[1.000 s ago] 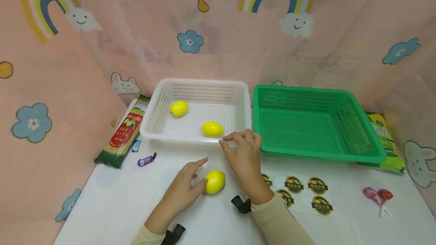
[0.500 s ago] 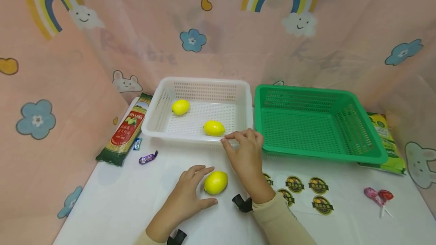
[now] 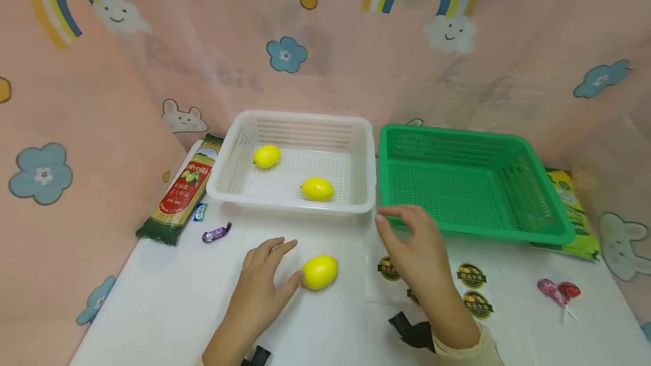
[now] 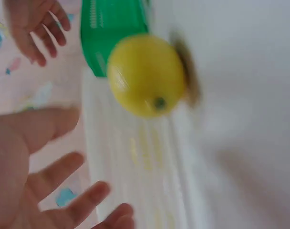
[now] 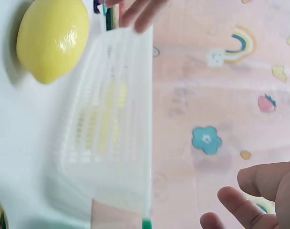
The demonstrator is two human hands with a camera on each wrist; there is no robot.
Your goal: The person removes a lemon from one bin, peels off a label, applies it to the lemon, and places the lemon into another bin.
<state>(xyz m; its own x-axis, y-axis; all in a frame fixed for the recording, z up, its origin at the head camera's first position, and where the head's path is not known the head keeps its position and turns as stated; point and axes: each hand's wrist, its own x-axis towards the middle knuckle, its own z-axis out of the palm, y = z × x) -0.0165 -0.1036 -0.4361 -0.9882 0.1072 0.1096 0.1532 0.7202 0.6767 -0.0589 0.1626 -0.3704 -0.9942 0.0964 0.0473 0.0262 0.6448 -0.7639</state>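
A yellow lemon [image 3: 320,272] lies on the white tabletop between the hands. My left hand [image 3: 259,287] is just left of it with fingers spread; the left wrist view shows a gap between this hand [image 4: 54,176] and the lemon [image 4: 146,76]. Over a sheet of round black-and-gold stickers [image 3: 471,275], in front of the green basket [image 3: 478,230], hovers my right hand [image 3: 419,258], fingers loosely bent and holding nothing. It partly covers the stickers. Two more lemons, one at the back left [image 3: 267,156] and one near the front [image 3: 317,189], lie inside the white basket [image 3: 290,203].
Left of the white basket lie a red-and-green pasta packet [image 3: 185,191], a small blue-green sweet [image 3: 200,212] and a purple-wrapped candy [image 3: 216,234]. A yellow-green packet [image 3: 574,213] is partly behind the green basket. Two lollipops [image 3: 559,292] rest at the right.
My right hand has moved right, from the white basket's front rim to before the green basket. My left hand spread around the lemon's side, then drew back left. The lemon stays on the table.
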